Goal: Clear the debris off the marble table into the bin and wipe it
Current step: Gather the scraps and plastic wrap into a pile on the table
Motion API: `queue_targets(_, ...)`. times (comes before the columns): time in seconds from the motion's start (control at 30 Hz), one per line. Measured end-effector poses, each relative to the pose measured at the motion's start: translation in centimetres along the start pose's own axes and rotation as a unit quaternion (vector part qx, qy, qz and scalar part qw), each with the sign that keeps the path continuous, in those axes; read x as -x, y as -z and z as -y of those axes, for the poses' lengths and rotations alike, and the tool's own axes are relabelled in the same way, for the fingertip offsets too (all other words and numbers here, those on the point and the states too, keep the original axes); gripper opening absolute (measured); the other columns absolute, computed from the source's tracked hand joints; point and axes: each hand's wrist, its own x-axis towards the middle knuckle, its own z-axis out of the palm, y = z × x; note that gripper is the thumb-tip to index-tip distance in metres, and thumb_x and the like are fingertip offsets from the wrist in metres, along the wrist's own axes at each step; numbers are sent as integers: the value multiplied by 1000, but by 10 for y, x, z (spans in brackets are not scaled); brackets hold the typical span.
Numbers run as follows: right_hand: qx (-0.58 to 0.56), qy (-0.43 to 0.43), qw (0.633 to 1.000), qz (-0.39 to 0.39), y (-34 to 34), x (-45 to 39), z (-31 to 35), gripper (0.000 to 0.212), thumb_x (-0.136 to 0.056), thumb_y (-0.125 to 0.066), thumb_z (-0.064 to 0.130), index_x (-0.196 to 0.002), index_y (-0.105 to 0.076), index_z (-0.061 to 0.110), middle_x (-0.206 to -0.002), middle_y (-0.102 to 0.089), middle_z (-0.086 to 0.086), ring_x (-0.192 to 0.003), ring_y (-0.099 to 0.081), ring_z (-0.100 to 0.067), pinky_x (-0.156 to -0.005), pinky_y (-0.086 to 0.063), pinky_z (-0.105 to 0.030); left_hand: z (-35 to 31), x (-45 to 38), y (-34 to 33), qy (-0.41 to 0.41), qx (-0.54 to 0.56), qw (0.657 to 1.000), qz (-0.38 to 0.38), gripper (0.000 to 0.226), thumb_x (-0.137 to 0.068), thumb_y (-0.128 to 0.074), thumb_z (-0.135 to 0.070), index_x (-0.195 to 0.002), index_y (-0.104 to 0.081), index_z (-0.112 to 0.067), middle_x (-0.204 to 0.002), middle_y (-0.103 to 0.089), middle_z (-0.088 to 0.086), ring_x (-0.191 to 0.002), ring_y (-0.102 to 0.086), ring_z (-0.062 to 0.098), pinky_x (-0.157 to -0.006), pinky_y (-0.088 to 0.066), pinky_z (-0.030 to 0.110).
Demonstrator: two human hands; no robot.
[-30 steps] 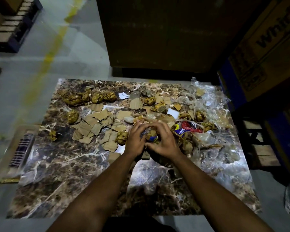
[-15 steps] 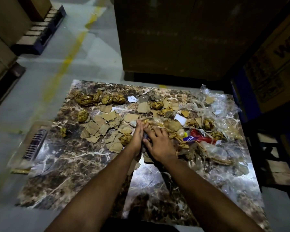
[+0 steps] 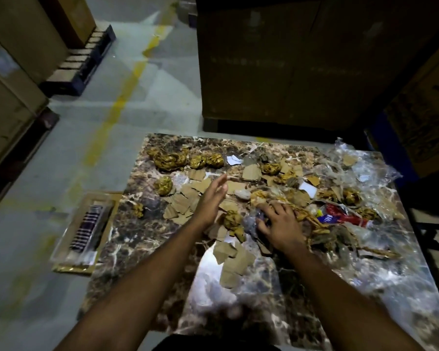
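The brown marble table [image 3: 142, 244] is littered with debris: torn cardboard scraps [image 3: 180, 201], crumpled gold paper balls [image 3: 169, 159], clear plastic wrap [image 3: 365, 160] and a red and blue wrapper [image 3: 340, 216]. My left hand [image 3: 212, 198] is raised edge-on over the cardboard scraps, fingers straight and holding nothing. My right hand [image 3: 280, 225] lies palm down on the pile in the middle, fingers spread over crumpled plastic and gold paper. A gold ball [image 3: 232, 219] sits between the two hands. No bin is in view.
A flat clear-wrapped package [image 3: 86, 229] lies on the floor by the table's left edge. Large cardboard boxes [image 3: 276, 59] stand behind the table and at the right [image 3: 426, 110]. Pallets with boxes [image 3: 79, 59] line the far left. Concrete floor with a yellow line [image 3: 122, 102] lies to the left.
My hands have parted: the left has lifted and moved left over the cardboard scraps, while the right stays flat on the central pile. The camera has tilted up and left.
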Motion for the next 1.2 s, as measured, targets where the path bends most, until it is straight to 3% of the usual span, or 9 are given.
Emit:
queue_targets(0.13,-7,-38,999,-7,-4,-3,9,50,-94,-53,52,-141,-51,36,-148,-49,0,-133,-39,-27,-107,-39,-42,10,-24,82,-52,-139,985,-87,43,-99,-58,-32,-142,-51,-32,-147,-49,5,-133,-47,25,-105,-43,40)
queue_targets(0.3,-28,-64,996,-56,-13,-5,30,58,-88,-42,63,-131,-60,29,-135,-57,-4,-119,-48,-29,-93,-44,-39,27,-51,172,-90,-323,930,-147,49,-97,-59,-38,-144,-45,-37,-157,-36,-1,-143,-28,23,-116,-26,51)
queue_targets(0.43,-42,-83,993,-71,-18,-5,38,57,-89,-44,66,-131,-59,31,-138,-55,-5,-123,-47,-30,-94,-43,-41,34,-85,223,-106,-397,902,-130,56,-96,-57,-48,-148,-40,-37,-159,-33,4,-144,-27,30,-115,-23,49)
queue_targets(0.53,-43,-99,992,-66,-21,-7,37,61,-87,-45,71,-134,-58,34,-144,-53,-5,-128,-45,-29,-98,-42,-42,36,-125,242,-82,-403,908,-77,63,-92,-53,-61,-150,-34,-45,-162,-26,6,-148,-22,32,-118,-19,54)
queue_targets(0.7,-39,-114,990,-68,-23,-9,36,60,-85,-50,71,-134,-57,38,-146,-52,-2,-129,-42,-28,-97,-40,-41,35,-170,211,-66,-335,940,-3,78,-80,-50,-83,-149,-27,-55,-164,-26,3,-149,-24,33,-117,-22,60)
queue_targets(0.77,-41,-113,990,-68,-22,-8,38,62,-84,-48,74,-134,-57,39,-145,-51,-2,-129,-41,-28,-96,-40,-40,28,-179,186,-64,-347,935,10,77,-76,-48,-89,-145,-23,-65,-166,-20,1,-150,-18,36,-116,-17,69)
queue_targets(0.83,-48,-115,990,-66,-21,-8,38,64,-82,-44,77,-133,-56,40,-145,-51,0,-128,-41,-27,-95,-41,-40,19,-186,157,-59,-420,904,44,80,-73,-50,-90,-143,-18,-69,-167,-11,3,-151,-11,41,-114,-8,73)
queue_targets(1.07,-58,-106,990,-66,-22,-7,34,56,-83,-49,75,-130,-54,45,-144,-49,4,-127,-41,-25,-94,-45,-40,-11,-191,49,-107,-538,820,163,94,-60,-49,-98,-141,-8,-72,-168,2,1,-151,3,45,-110,-10,79)
queue_targets(1.2,-65,-107,989,-72,-21,-7,35,54,-82,-50,74,-128,-54,46,-144,-48,9,-127,-39,-23,-94,-46,-41,-4,-171,-5,-121,-593,770,201,85,-64,-45,-97,-141,-21,-70,-168,-3,3,-150,0,45,-108,2,78)
